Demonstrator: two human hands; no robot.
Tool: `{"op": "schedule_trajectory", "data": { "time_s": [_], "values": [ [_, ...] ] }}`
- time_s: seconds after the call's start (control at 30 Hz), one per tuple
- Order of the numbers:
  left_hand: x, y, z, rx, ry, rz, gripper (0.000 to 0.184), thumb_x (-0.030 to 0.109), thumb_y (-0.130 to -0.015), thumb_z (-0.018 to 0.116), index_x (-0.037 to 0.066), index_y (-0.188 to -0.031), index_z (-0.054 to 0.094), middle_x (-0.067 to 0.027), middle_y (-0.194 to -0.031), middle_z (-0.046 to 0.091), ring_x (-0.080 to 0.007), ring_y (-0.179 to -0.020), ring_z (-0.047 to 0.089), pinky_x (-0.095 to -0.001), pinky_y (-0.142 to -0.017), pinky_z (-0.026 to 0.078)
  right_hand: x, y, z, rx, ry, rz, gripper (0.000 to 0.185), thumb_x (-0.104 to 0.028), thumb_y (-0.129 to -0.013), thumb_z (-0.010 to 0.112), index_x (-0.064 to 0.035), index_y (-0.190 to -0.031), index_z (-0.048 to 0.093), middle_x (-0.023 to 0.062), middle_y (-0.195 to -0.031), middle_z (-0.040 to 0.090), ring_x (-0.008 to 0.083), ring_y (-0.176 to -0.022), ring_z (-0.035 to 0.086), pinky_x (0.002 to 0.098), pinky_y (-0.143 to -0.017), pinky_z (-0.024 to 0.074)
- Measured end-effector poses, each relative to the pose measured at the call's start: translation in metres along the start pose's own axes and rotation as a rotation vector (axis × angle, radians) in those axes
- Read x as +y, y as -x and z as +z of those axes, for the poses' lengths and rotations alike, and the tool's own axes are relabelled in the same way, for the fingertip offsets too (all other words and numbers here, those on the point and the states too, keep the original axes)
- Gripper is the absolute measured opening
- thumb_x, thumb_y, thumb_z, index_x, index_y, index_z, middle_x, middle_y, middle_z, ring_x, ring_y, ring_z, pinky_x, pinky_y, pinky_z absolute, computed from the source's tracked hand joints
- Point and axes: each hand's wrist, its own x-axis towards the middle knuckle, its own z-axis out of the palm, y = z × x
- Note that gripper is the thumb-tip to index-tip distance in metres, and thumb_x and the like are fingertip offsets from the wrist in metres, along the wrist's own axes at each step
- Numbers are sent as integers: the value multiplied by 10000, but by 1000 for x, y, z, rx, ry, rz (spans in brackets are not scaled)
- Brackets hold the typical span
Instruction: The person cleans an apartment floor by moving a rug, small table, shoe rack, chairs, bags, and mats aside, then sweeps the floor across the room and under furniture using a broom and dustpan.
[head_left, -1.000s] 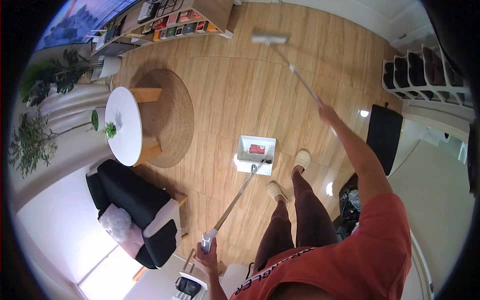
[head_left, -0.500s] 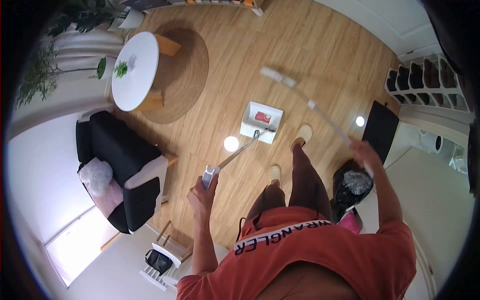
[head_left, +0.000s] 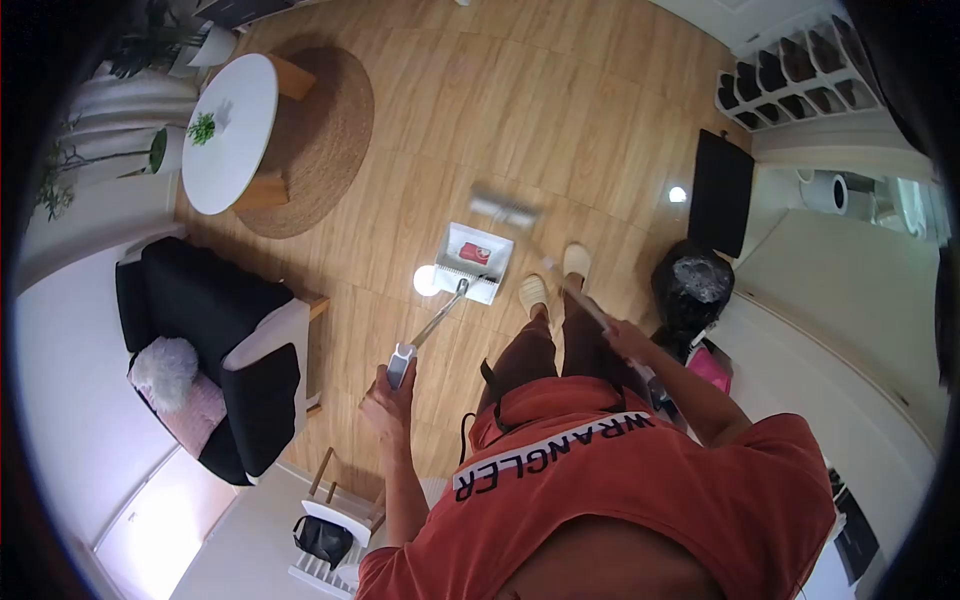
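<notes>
My left hand is closed round the grey and white handle of a long-handled dustpan. The white dustpan rests on the wood-look floor in front of my feet, with a red and white packet inside it. My right hand grips the pole of a broom. Motion blurs the broom head, which is just beyond the dustpan's far edge. Whether the broom head touches the floor is hard to tell.
A round white table stands on a round woven rug. Elsewhere are a black sofa, a chair with a black bag, a black trash bag, a dark mat and a shoe rack.
The broom head has come from far out on the floor to close by the dustpan, and my right hand has drawn in toward my body. The view has shifted too.
</notes>
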Motion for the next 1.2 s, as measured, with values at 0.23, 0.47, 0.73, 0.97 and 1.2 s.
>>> {"op": "schedule_trajectory", "data": {
  "time_s": [0.23, 0.47, 0.73, 0.97, 1.2],
  "values": [
    [-11, -2, -5, -78, 122, -22, 385, 410, -698, 675, 50, -658, 546, -154, -557, 569, -333, -512, 567, -382, -444, 430, -25, 59, -78, -26, -363, 151, 495, -211, -861, 482, -153, -1324, 317, 7, -524, 434, 101, -348, 403, 247, -321, 351],
    [-35, -17, 0, -531, 518, -59, 444, 369, -703, 692, -13, -846, 518, -111, -599, 578, -200, -496, 548, -356, -472, 452, 114, -121, -51, 385, -169, -748, 280, -146, -842, 464, -26, -1088, 523, 42, -501, 426, 124, -358, 433, 270, -320, 367],
    [-2, -103, -23, -452, 223, 35, 739, 408, -668, 703, -39, -1174, 402, -238, -1028, 516, -341, -963, 498, -403, -823, 415, 32, 62, -100, -31, -764, 89, 457, -198, -855, 500, -146, -1292, 378, 36, -511, 436, 103, -406, 466, 246, -330, 382],
    [193, -181, -35, -206, 193, 254, 625, 372, -712, 665, -66, -1114, 472, -257, -952, 526, -365, -901, 517, -418, -778, 415, 90, 12, -282, 419, -533, -13, 421, -155, -836, 481, -98, -1250, 423, 54, -496, 476, 139, -363, 466, 291, -333, 400],
    [490, -249, -44, -137, 389, 786, 513, 280, -759, 638, -48, -1119, 475, -236, -1061, 501, -358, -1031, 457, -403, -884, 366, 88, -94, -395, 621, -818, -30, 419, -144, -788, 507, 20, -1169, 448, 89, -510, 512, 201, -401, 521, 325, -362, 415]
  ]
}}
